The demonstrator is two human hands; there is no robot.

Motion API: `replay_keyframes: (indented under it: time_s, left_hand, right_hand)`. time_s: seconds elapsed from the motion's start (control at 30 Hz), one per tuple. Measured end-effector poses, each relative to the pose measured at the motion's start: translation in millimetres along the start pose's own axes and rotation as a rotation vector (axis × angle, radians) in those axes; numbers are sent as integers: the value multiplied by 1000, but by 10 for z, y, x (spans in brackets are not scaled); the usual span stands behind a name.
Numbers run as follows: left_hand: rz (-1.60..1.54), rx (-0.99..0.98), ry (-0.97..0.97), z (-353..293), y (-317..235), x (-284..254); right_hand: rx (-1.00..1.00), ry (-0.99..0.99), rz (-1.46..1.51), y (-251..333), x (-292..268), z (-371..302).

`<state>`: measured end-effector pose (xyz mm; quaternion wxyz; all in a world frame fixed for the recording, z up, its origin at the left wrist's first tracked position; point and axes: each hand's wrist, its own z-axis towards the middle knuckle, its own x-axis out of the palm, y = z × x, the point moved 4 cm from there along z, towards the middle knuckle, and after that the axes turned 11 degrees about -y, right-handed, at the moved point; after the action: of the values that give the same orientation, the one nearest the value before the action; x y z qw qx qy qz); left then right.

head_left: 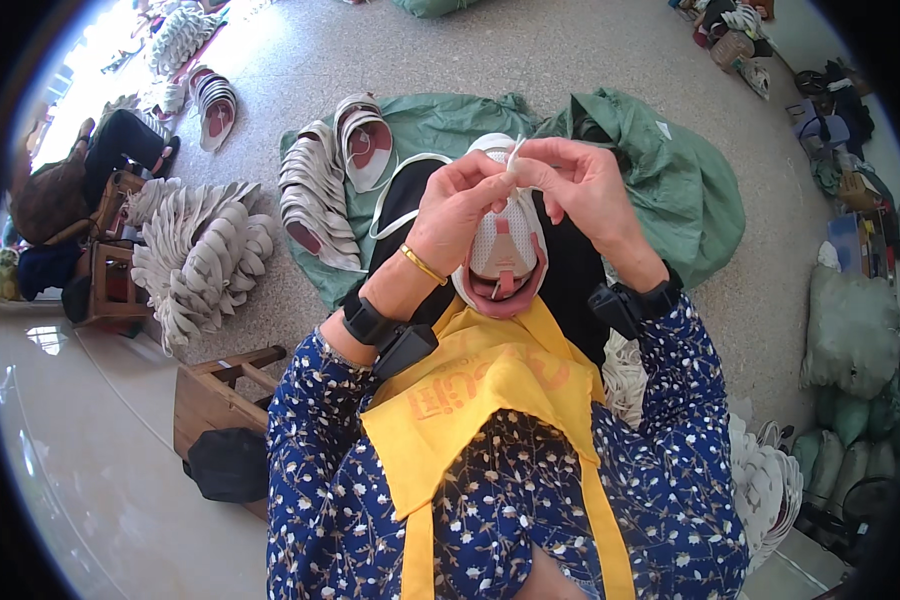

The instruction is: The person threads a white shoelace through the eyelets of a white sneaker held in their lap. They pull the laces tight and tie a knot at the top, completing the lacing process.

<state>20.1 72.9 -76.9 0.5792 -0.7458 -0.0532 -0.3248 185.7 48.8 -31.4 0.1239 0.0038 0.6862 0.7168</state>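
Observation:
A white and pink shoe upper [500, 250] rests on my lap, its pink heel opening toward me. Above its front part, both hands meet over a thin white shoelace [514, 156]. My left hand [456, 206] pinches the lace between thumb and fingers. Close against it, my right hand [584, 192] grips the lace near its upper end, with the fingertips bent inward. A loop of lace hangs out to the left of my left hand. The fingers partly cover the toe area and the eyelets.
Overlapping rows of shoe uppers [315, 195] lie on a green sheet [430, 108] ahead to the left. More uppers [205, 250] are piled on the left, near a wooden stool [220, 400] and a seated person [120, 145]. A green sack [685, 200] bulges at right.

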Motion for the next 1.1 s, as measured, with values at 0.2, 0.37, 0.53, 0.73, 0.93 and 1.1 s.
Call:
replay_keyframes:
  time_s: [0.2,0.37,0.53,0.73,0.93,1.1]
  left_hand:
    - [299,163,-31,9,-2,-26]
    - [980,602,-15,-8,-122,-90]
    - [1081,799,11,12,-27,-89]
    - [1222,863,-28,142,44,-64]
    - [1270,926,-51,229,131,-131]
    - [1232,861,-60,221,131,-94]
  right_hand:
    - [-35,-14,33,-103,45,18]
    - [-28,-21,155,-164,-1,30]
    - [-74,17,157,-163,-32,5]
    - [-159,80,39,41,67,-66]
    - [-323,149,-164,365,193,-96]
    - [-412,161,-78,1044,122,-47]
